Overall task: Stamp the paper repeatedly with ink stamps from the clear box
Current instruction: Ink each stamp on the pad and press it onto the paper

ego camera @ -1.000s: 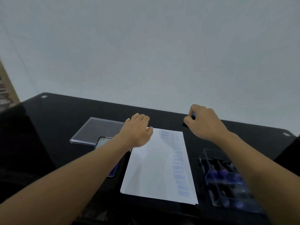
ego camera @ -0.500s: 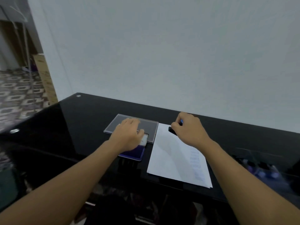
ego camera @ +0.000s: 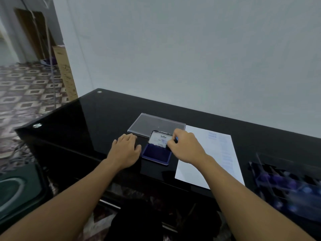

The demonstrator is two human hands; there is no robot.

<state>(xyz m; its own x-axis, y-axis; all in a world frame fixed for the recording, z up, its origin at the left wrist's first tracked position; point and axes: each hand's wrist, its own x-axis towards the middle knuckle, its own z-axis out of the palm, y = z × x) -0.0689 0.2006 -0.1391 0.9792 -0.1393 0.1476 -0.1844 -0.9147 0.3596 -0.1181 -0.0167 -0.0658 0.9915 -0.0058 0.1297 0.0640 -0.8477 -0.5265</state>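
Two bare hands work over the black counter (ego camera: 104, 119). Left hand (ego camera: 126, 151): palm down, fingers loosely bent, resting on the counter just left of the ink pad (ego camera: 157, 153), grip holding nothing. Right hand (ego camera: 186, 147): knuckles up, grip pinching one small stamp (ego camera: 176, 138) at the pad's far right corner. The stamp is mostly hidden, so its axis cannot be told. One ink pad, its hinged lid (ego camera: 160, 139) raised toward the far edge. One paper (ego camera: 217, 153) lies just right of the pad, long axis running near edge to far edge, with faint blue marks down its right side. One clear box (ego camera: 286, 185), blurred, sits toward the right edge. One flat clear cover (ego camera: 156, 123) lies behind the pad.
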